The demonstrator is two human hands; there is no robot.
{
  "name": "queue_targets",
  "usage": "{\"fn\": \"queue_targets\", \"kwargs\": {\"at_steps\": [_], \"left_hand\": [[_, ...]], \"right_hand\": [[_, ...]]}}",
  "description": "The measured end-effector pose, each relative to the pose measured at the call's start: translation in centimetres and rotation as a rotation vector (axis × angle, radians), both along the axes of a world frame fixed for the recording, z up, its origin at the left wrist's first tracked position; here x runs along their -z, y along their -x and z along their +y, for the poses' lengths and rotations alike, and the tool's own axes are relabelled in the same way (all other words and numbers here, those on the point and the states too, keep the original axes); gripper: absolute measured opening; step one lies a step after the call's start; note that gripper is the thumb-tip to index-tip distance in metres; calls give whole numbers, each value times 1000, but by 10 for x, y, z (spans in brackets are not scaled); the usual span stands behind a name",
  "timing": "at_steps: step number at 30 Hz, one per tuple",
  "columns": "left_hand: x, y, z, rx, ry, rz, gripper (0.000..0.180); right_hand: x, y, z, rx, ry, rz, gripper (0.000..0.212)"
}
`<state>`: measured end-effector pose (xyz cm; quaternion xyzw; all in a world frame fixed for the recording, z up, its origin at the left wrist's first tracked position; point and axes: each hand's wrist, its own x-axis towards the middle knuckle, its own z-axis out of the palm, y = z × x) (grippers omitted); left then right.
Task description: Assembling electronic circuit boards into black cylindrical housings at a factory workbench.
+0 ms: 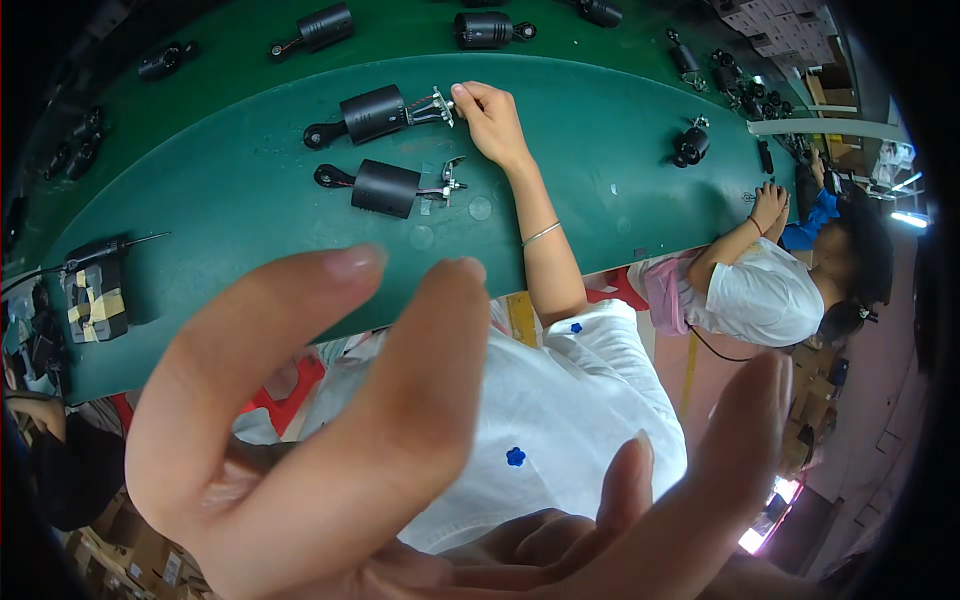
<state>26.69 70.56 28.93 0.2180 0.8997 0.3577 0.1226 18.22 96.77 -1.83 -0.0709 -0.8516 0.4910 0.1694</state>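
My right hand point(487, 118) reaches over the green table, its fingers closed at the metal bracket point(439, 107) on the end of a black cylindrical unit point(373, 113). That unit has a ring-shaped end at its left and wires at its right. Just nearer lies a second black cylindrical unit point(386, 188) with a similar bracket. Very close to the camera, my left hand point(340, 430) fills much of the lower view. Its thumb and a finger are apart, with nothing between them. More fingers point(735, 420) show at lower right; I cannot tell whether they belong to the same hand.
An electric screwdriver point(95, 255) rests on a taped black block point(97, 305) at the left. Further black units point(325, 27) line the far green surface. On the right, a person point(770, 285) has both hands on the table near another unit point(691, 145). Another person's arm point(42, 412) shows at far left.
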Motion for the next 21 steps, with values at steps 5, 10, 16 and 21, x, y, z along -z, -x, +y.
{"fn": "queue_targets", "kwargs": {"at_steps": [5, 10, 16, 21], "left_hand": [[-1, -10, 1, 50, 12, 12, 38], [-3, 1, 32, 60, 32, 43, 40], [-2, -5, 23, 63, 52, 49, 42], [-3, -10, -7, 56, 45, 78, 44]], "right_hand": [[2, -4, 13, 30, -25, -6, 36], [0, -2, 6, 18, 5, -36, 35], [3, -3, 9, 14, 34, -41, 34], [0, -1, 11, 33, 20, -68, 33]]}}
